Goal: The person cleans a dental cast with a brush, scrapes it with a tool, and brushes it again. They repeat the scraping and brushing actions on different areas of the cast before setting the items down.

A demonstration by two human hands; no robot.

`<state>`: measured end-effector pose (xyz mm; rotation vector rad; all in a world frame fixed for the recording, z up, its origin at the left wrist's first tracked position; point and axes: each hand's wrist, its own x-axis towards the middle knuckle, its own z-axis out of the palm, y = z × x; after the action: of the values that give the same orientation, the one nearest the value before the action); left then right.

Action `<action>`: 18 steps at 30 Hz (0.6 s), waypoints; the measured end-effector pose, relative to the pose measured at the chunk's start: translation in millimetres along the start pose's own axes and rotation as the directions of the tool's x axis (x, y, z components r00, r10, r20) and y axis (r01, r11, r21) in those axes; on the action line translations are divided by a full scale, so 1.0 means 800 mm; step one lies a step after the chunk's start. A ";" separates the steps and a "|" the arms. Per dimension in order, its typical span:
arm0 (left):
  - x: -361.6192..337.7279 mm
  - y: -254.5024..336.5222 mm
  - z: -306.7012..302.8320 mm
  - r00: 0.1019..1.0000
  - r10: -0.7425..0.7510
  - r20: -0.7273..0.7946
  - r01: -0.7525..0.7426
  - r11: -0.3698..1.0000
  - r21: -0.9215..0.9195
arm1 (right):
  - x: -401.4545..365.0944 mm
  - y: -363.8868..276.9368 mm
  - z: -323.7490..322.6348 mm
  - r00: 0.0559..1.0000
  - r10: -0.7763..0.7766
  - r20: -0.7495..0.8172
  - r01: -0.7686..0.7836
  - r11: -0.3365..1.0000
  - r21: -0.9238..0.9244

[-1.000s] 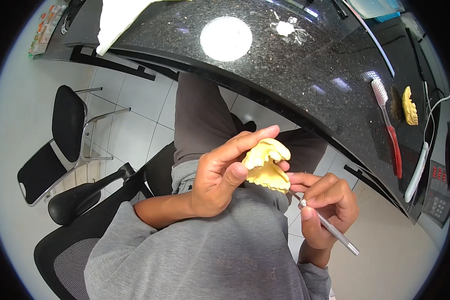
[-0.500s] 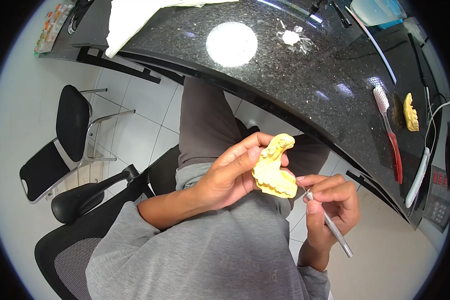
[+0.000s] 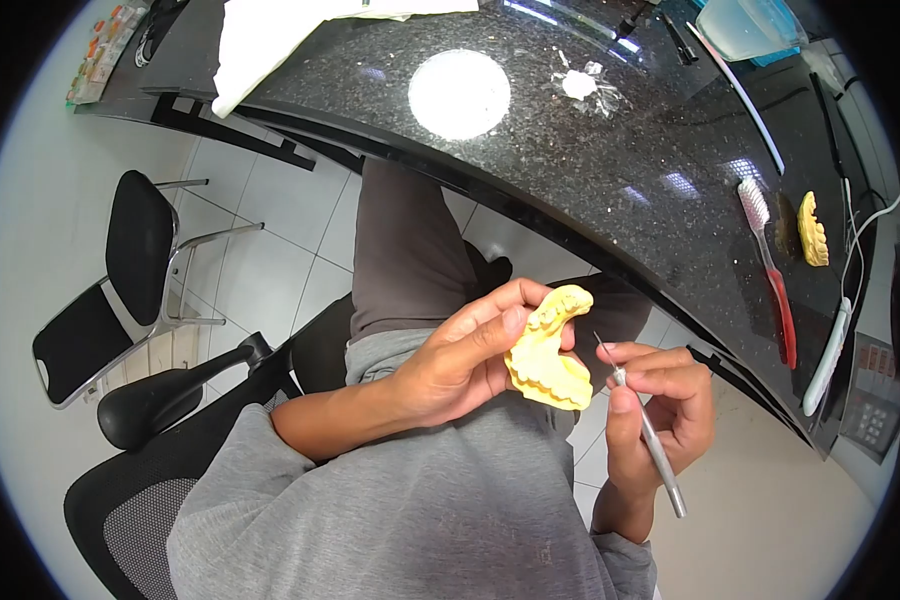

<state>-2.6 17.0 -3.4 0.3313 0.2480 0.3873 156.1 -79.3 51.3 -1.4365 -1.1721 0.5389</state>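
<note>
A yellow dental cast (image 3: pixel 550 365) rests between the thumb and fingers of my left hand (image 3: pixel 460 362), above my lap, its curved arch turned to the right. My right hand (image 3: pixel 665 405) is closed round a slim metal carving tool (image 3: pixel 658 452). The thin tip of that tool points up and left, a short way right of the cast and apart from it. Part of the left fingers is hidden behind the cast.
On the dark speckled table (image 3: pixel 570 170) lie a toothbrush with a red handle (image 3: pixel 782 315), a second yellow cast piece (image 3: pixel 813 230), a white handpiece (image 3: pixel 828 365) and a white cloth (image 3: pixel 270 40). A blue container (image 3: pixel 755 28) stands at the back right. A black chair (image 3: pixel 140 240) is at left.
The tool tip has come away from the cast, and the tool stands more upright. The cast sits slightly lower and is turned a little. The whole view has shifted slightly.
</note>
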 end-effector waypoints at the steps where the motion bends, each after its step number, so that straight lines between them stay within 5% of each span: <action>1: 0.000 0.000 0.001 1.000 -0.003 -0.002 0.003 1.000 0.013 | 0.001 0.002 0.000 1.000 -0.001 0.000 0.001 1.000 -0.004; 10: -0.001 0.005 0.007 0.993 -0.114 0.040 0.118 0.983 -0.139 | 0.003 0.008 0.007 0.998 0.011 -0.065 -0.010 1.000 0.009; 18: 0.001 0.005 0.014 0.996 -0.080 0.024 0.082 0.995 -0.061 | -0.006 0.008 0.003 0.979 -0.178 -0.095 0.180 0.984 0.010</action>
<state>0.3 17.6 8.2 0.2633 0.2271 0.3106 154.7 -81.6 43.4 -1.3110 -1.2034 0.3525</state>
